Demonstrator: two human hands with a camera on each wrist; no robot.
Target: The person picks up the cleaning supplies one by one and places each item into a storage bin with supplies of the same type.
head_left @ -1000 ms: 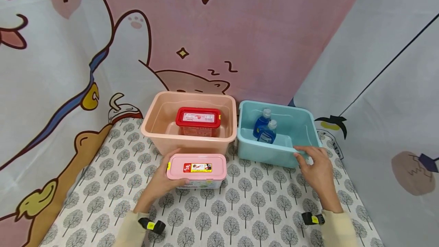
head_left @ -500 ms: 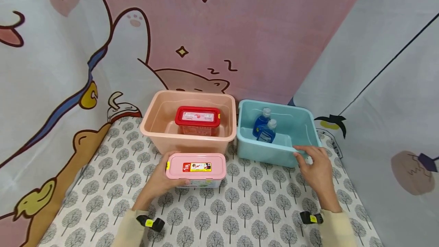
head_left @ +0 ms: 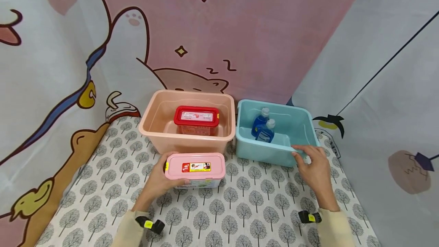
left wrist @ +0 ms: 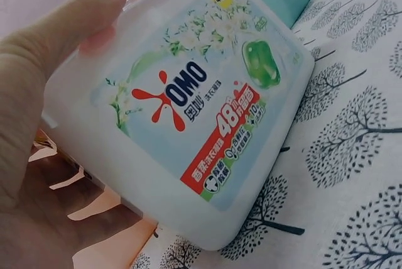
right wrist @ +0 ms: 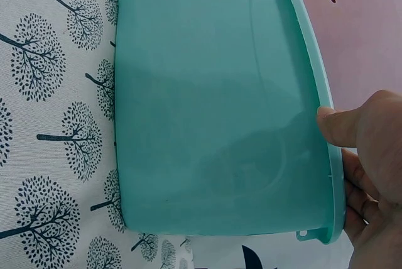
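Observation:
In the head view my left hand (head_left: 158, 180) grips the left end of a white OMO laundry capsule box (head_left: 202, 183) with a pink lid, thumb along the front and fingers behind. The left wrist view shows the box's printed front (left wrist: 188, 105), its lower edge right at the cloth. The thumb and fingers of my right hand (head_left: 314, 169) pinch the front rim of a light blue bin (head_left: 260, 152) near its right corner. Two blue liquid bottles, one behind (head_left: 260, 122) and one in front (head_left: 266, 132), stand in that bin.
A peach bin (head_left: 186, 145) stands behind the capsule box, left of the blue bin. Inside it is a red-lidded box (head_left: 196, 116). Tree-print cloth (head_left: 240, 209) covers the table, and a cartoon curtain (head_left: 257, 29) hangs close behind the bins.

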